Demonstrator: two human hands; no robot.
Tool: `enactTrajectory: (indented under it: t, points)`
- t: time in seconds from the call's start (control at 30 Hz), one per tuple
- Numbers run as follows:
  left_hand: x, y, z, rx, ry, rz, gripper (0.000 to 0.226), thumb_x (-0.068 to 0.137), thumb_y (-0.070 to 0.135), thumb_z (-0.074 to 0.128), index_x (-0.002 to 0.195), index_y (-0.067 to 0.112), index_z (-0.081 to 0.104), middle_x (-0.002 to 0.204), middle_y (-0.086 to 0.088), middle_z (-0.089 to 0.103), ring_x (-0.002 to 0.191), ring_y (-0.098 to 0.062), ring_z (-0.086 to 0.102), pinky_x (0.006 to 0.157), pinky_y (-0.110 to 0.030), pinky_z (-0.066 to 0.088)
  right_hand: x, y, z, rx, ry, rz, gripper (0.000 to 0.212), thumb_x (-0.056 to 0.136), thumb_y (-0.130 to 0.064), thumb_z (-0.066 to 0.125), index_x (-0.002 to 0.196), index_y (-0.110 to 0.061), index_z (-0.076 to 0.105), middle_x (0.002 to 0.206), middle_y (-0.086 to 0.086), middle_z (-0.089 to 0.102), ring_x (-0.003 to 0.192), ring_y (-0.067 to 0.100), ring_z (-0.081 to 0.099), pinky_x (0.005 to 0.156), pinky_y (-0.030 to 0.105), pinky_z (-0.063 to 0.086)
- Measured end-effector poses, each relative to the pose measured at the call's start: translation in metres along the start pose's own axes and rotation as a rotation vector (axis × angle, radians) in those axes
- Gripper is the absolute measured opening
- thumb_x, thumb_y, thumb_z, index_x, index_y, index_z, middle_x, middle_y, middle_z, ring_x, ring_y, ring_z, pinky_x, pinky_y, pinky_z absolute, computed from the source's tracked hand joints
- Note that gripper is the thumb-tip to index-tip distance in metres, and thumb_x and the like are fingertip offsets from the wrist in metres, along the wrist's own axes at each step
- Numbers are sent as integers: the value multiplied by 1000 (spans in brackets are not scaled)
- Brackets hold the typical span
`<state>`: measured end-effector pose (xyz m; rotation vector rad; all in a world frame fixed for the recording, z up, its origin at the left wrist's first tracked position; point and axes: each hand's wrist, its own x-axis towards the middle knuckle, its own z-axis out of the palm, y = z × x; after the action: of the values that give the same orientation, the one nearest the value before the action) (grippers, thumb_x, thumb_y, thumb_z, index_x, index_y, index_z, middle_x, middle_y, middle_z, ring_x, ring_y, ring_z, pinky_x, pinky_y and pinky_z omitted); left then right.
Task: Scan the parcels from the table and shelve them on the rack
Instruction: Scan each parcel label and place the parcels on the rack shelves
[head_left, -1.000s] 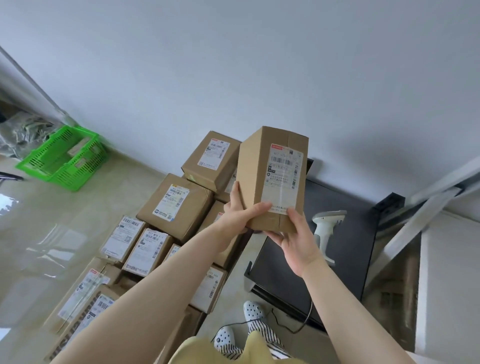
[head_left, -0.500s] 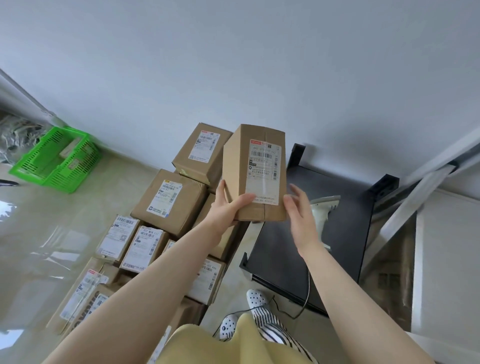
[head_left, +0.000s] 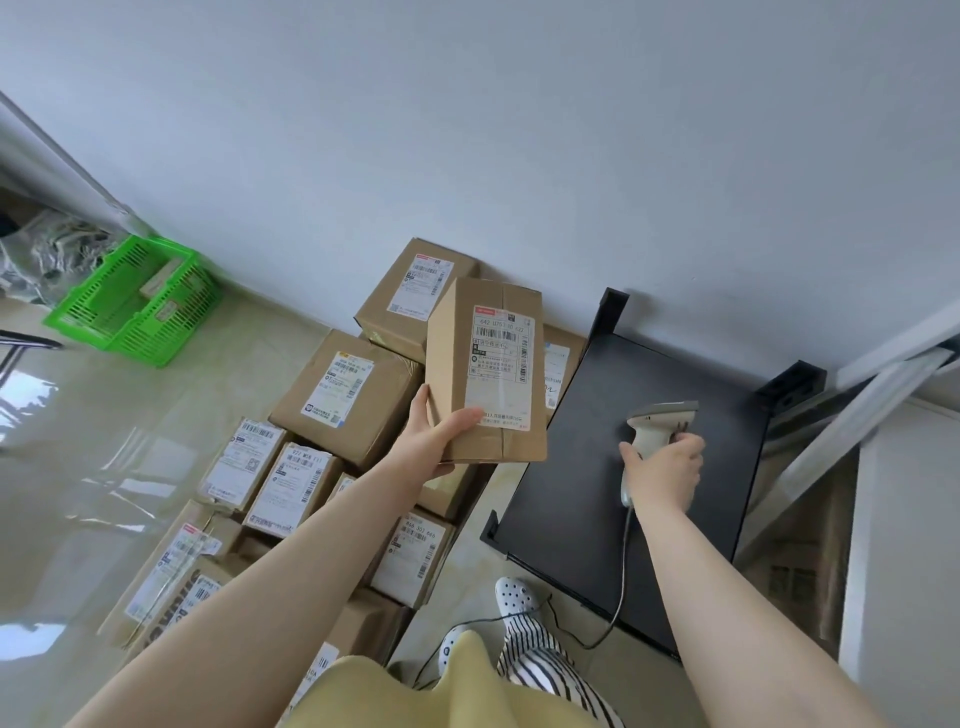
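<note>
A tall brown cardboard parcel (head_left: 488, 364) with a white shipping label facing me is held upright in the air by my left hand (head_left: 434, 441), thumb on the labelled face and fingers behind its left side. My right hand (head_left: 662, 470) grips the handle of a white barcode scanner (head_left: 655, 426) over the black table (head_left: 597, 493). The scanner's head points left, and its cable runs down to the floor. Several more labelled parcels (head_left: 348, 395) lie stacked on the floor left of the table.
A green plastic basket (head_left: 137, 299) stands on the glossy floor at the left. White metal rack struts (head_left: 883, 384) cross the right side beside a white surface. A white wall rises behind the parcels and table. My feet stand by the table's near corner.
My right hand let go of the parcel, moved right and down, and took hold of the scanner on the black table. My left hand now holds the parcel alone.
</note>
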<state>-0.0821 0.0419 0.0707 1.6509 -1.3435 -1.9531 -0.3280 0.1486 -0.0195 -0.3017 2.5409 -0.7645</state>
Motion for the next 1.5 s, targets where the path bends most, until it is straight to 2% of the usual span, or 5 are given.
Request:
enactTrajectory:
  t: [0.37, 0.53, 0.73, 1.17, 1.5]
  points:
    - [1, -4, -13, -7, -19, -11, 126, 50, 69, 78, 157, 47, 14, 140, 9, 56, 118, -15, 63, 105, -45, 51, -3, -17, -24, 397, -167, 30, 42, 92, -21, 67, 125, -7, 45, 121, 12, 58, 101, 27, 56, 88, 40, 46]
    - [1, -2, -25, -6, -74, -9, 120, 53, 66, 78, 156, 47, 18, 134, 9, 62, 114, -16, 66, 103, -45, 53, -17, -63, -64, 598, -552, -193, 11, 96, -18, 57, 103, -10, 57, 91, 12, 66, 73, 22, 59, 65, 32, 48]
    - [5, 2, -41, 24, -117, -32, 123, 54, 66, 80, 157, 46, 16, 140, 3, 58, 119, -22, 63, 100, -44, 55, -22, -104, -106, 353, -1031, -453, 41, 69, -42, 69, 95, -11, 59, 78, 7, 63, 64, 19, 54, 60, 33, 42]
    - [-1, -1, -49, 60, -147, -8, 127, 52, 67, 80, 158, 46, 13, 142, 3, 54, 121, -18, 61, 101, -44, 54, -39, -126, -109, 103, -1149, -619, 42, 60, -38, 68, 84, -5, 56, 68, 5, 62, 56, 14, 55, 52, 23, 46]
    - [-6, -4, -45, 41, -118, -6, 129, 51, 67, 80, 158, 44, 13, 139, 4, 58, 120, -18, 62, 105, -47, 51, -50, -118, -107, 328, -1135, -490, 45, 68, -39, 70, 96, -6, 60, 75, 9, 59, 61, 18, 50, 58, 28, 42]
